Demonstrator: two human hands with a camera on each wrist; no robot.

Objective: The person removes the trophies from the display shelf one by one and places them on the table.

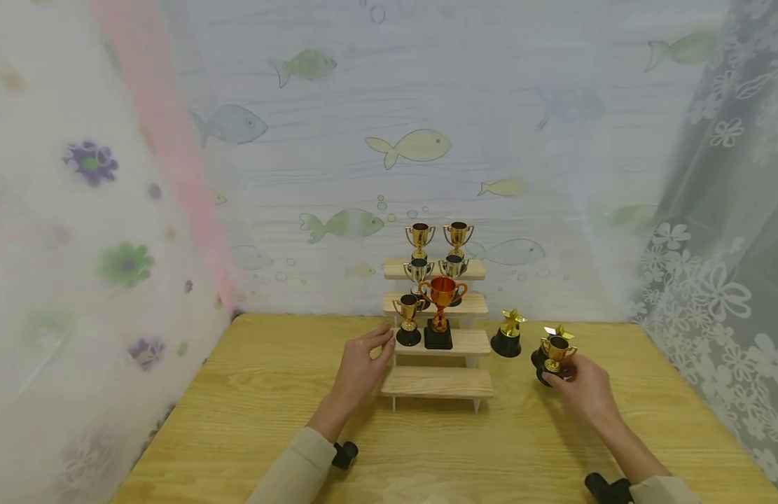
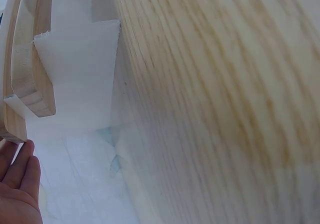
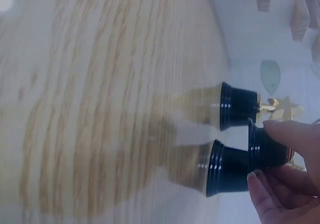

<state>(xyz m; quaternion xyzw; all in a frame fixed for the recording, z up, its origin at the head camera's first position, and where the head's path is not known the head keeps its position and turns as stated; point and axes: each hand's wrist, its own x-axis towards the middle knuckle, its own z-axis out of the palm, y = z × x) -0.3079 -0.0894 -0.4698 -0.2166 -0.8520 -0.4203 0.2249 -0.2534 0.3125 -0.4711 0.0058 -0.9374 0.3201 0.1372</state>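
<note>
My right hand (image 1: 587,393) holds a small gold trophy cup (image 1: 557,348) by its black base (image 3: 267,146), raised off the table. Just behind that cup, and partly hidden by it, stands a gold star trophy (image 3: 227,169); a second star trophy (image 1: 506,339) is to its left. My left hand (image 1: 361,364) is at the left end of a stepped wooden stand (image 1: 436,383). In the left wrist view its fingers (image 2: 31,171) are extended against the end of a board. On the stand's third step from the top are a gold cup (image 1: 409,322) and a larger orange-bronze cup (image 1: 440,308).
Two silver cups (image 1: 453,266) occupy the second step, partly hidden by the front cups. A pair of gold cups (image 1: 458,236) tops the stand. The wood-grain table (image 1: 281,392) ends at a fish-print curtain (image 1: 338,175) behind. Lacy fabric (image 1: 710,280) hangs at the right.
</note>
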